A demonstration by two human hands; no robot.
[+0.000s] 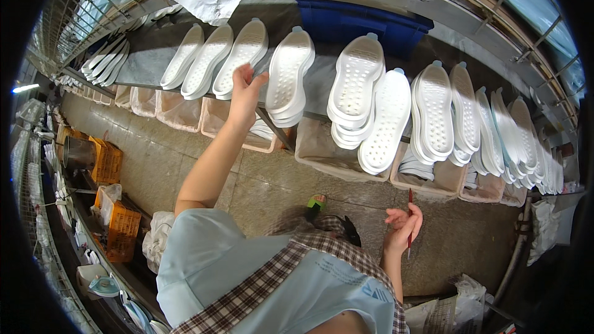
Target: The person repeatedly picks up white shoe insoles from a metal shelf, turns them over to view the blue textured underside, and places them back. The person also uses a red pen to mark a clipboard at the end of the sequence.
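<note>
Here the left hand (247, 89) curls half-open fingers (244, 72) at a white sole (242, 46), the right hand (404, 226) gripping a red tool (411, 197)

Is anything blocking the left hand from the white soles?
Nothing visible is. The left hand overlaps the edge of one sole in this view, though I can't tell whether they touch.

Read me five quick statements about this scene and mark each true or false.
1. The right hand holds a thin red tool. True.
2. The left hand grips the blue crate. False: it is by the white soles; the crate stands behind them.
3. Pale bins stand below the bench's front edge. True.
4. The orange crates are at the picture's right. False: they are at its left.
5. The soles are perforated or dimpled. True.
</note>
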